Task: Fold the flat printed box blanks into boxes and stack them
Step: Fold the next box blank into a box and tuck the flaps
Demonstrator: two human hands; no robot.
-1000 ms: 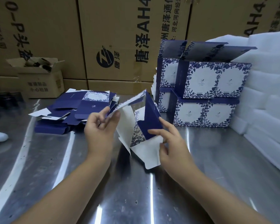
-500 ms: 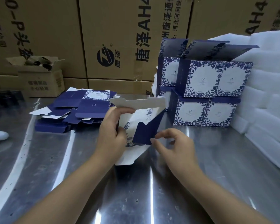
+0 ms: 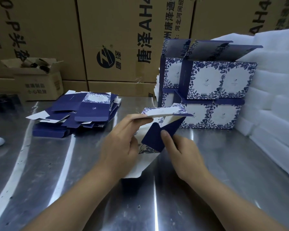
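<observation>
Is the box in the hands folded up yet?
Partly folded: the box blank gapes open, its navy flap untucked, white inside showing.

**Steel, card and foam**

The table [image 3: 223, 164] across the lower frame is polished metal, glossy, streaked with glare and flecked with dark specks. The half-folded blank [image 3: 157, 137] at centre is thin card, matt navy outside and plain white inside. The flat blanks [image 3: 83, 114] at left and the folded boxes [image 3: 207, 80] at upper right are the same card. Matt brown cardboard cartons [image 3: 115, 30] line the top. Soft white foam sheets [image 3: 274, 97] fill the right edge.
</observation>
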